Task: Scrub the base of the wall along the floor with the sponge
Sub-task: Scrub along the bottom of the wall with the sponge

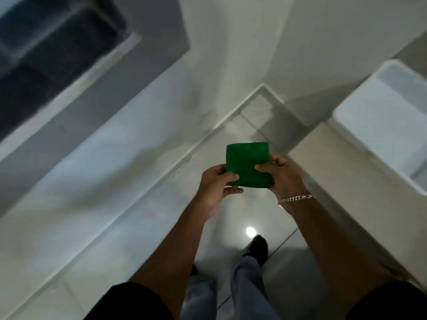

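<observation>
A flat green sponge (247, 162) is held up in front of me, well above the floor. My left hand (216, 188) pinches its lower left edge, thumb on top. Gripping the right edge is my right hand (283, 179), which wears a chain bracelet at the wrist. The white wall (104, 181) runs along my left, and its base (208, 137) meets the glossy tiled floor in a line leading to a far corner. The sponge is not touching the wall or the floor.
A white cabinet or counter (342, 176) stands on my right, with a white box-like fixture (388, 125) above it. A dark window opening (50, 56) sits high on the left wall. My legs and a dark shoe (258, 248) stand on the narrow floor strip.
</observation>
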A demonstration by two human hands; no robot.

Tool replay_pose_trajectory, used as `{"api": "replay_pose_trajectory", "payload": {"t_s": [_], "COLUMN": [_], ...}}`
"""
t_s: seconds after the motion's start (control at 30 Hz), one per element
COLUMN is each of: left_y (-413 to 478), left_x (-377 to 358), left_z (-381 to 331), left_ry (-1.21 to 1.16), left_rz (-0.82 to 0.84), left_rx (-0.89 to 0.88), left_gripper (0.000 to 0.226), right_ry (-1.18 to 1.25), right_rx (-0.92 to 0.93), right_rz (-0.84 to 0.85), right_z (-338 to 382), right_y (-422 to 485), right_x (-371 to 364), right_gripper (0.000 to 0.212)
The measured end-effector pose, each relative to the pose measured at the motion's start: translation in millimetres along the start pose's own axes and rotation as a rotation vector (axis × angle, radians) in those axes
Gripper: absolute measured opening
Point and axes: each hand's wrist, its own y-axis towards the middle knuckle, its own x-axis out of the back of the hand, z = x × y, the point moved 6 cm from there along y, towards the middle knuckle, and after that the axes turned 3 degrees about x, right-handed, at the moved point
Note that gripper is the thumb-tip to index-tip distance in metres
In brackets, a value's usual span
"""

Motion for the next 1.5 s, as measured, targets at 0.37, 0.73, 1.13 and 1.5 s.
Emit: {"api": "replay_pose_trajectory", "payload": {"t_s": [0.37, 0.73, 1.13, 1.5], "left_y": [115.3, 237.3, 248.3, 230.9], "left_x": [280.0, 387.3, 393.8, 406.5], "left_z": [180.7, 293.6, 310.1, 324.5], "left_ry": [0.97, 1.188, 1.285, 1.336], "left_rz": [-0.663, -0.896, -1.051, -1.001], "left_rx": [-0.096, -0.039, -0.183, -0.192], "left_gripper": [0.079, 0.098, 0.095, 0.095], "right_ry": [-0.663, -1.413, -1.406, -1.476], "right_rx": [0.349, 1.111, 0.845, 0.94], "right_rz": [-0.163, -0.085, -0.279, 0.081], "right_z": [-187.4, -279.6, -328.8, -406.2], "right_y": [157.0, 276.2, 322.7, 261.9], "right_x": [-96.2, -161.5, -162.1, -229.8], "right_gripper": [0.045, 0.036, 0.081, 0.07]}}
